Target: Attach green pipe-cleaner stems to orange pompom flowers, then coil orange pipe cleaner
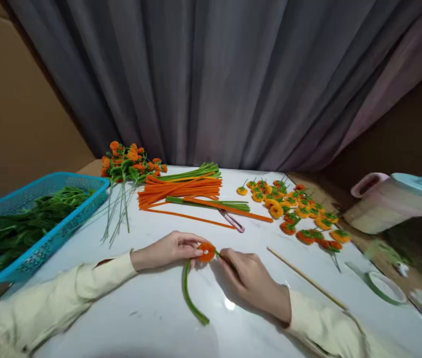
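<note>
My left hand (169, 249) pinches a small orange pipe-cleaner coil (207, 251) low over the white table (151, 313). My right hand (249, 278) is closed on the green pipe cleaner (190, 296) where it meets the coil; its free end curves down toward me. Both hands rest close to the tabletop, fingertips nearly touching each other.
A blue basket of green leaves (28, 223) sits at left. Finished orange flowers on stems (129, 166), a pile of orange and green pipe cleaners (184, 191), scissors (232, 221), several orange coils (293, 211), a wooden stick (306, 278), a tape roll (384, 287) and a pink jug (393, 201) lie around.
</note>
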Tool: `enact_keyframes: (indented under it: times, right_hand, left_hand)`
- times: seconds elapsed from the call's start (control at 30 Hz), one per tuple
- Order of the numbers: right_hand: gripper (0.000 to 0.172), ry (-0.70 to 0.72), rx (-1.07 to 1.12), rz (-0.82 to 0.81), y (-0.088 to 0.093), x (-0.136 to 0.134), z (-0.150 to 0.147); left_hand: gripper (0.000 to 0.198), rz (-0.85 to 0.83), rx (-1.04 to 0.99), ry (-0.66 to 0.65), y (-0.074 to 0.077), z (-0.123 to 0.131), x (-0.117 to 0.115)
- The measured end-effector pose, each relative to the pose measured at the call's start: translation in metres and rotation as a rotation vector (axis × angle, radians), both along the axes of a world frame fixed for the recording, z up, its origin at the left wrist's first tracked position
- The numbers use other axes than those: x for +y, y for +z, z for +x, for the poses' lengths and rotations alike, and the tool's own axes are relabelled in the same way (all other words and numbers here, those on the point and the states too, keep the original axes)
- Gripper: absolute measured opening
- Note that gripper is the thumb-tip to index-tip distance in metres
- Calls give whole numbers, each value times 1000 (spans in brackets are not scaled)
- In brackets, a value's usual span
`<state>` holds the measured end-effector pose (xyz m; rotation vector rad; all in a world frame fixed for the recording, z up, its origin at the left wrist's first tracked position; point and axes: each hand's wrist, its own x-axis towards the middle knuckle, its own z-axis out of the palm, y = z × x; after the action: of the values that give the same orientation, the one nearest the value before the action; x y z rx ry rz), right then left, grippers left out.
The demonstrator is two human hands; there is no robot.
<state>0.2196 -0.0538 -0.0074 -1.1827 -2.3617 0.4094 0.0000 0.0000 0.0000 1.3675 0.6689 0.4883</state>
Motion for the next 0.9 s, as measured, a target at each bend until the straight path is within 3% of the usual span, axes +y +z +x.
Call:
enact_keyframes:
  times: [0.3,0.5,0.67,0.83,0.9]
  right_hand:
    - [21,141,-131,66,-2,4,1]
    - [22,93,-141,135,-4,8,2]
    - [26,103,-131,340,-4,8,2]
    - [30,87,44,627,1,6,3]
    - [25,121,93,642,-1,6,1]
  left_hand:
    - [28,-87,-79,63,-7,6,-10]
    - [30,-219,-94,7,-2,5,-7]
    - [27,-305,-27,-35,3,10,-7]
    - [25,-315,-13,109,3,17,-12]
    - [26,-338,-44,183,2,19,-15]
